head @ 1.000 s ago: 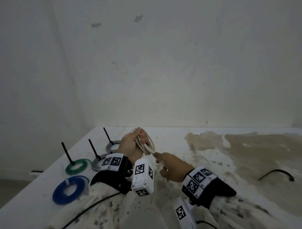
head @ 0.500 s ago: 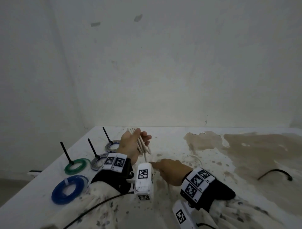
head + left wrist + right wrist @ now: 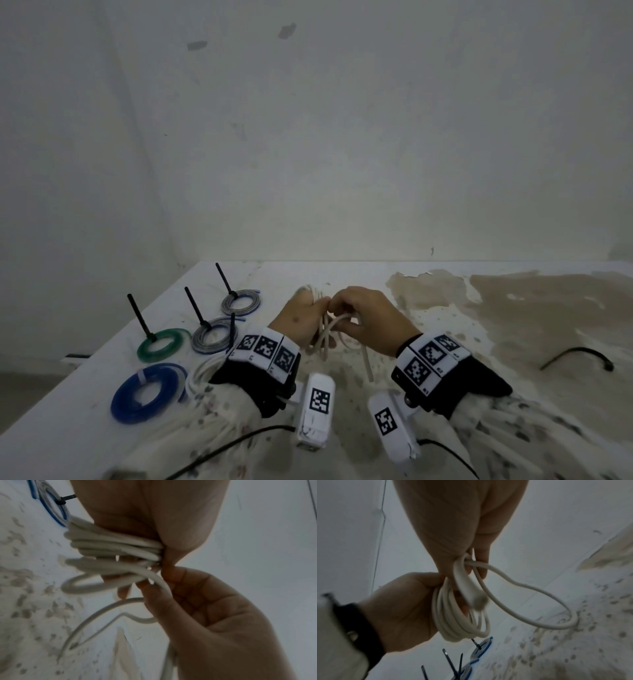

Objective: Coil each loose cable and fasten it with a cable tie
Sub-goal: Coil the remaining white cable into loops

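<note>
A white cable (image 3: 324, 334) is wound into a small coil that my left hand (image 3: 306, 313) grips above the table. My right hand (image 3: 349, 310) is pressed against the left one and pinches a strand of the same cable at the top of the coil. In the right wrist view the coil (image 3: 453, 616) hangs from my left hand (image 3: 399, 608). A wider loose loop (image 3: 530, 597) runs out from my right fingers, and the cable's blurred end (image 3: 480, 601) dangles beside it. The loose tail (image 3: 365, 363) hangs toward the table.
On the table's left lie tied coils: green (image 3: 159, 344), two grey ones (image 3: 214, 334) (image 3: 241, 301) with upright black tie tails, blue (image 3: 147, 394), and a white one (image 3: 200, 373) partly under my left sleeve. A black cable (image 3: 579, 356) lies at the right. The tabletop (image 3: 513, 308) is stained.
My right hand has risen from low over the table to the coil, bringing a strand of cable with it, and now meets my left hand. The left hand kept hold of the coil.
</note>
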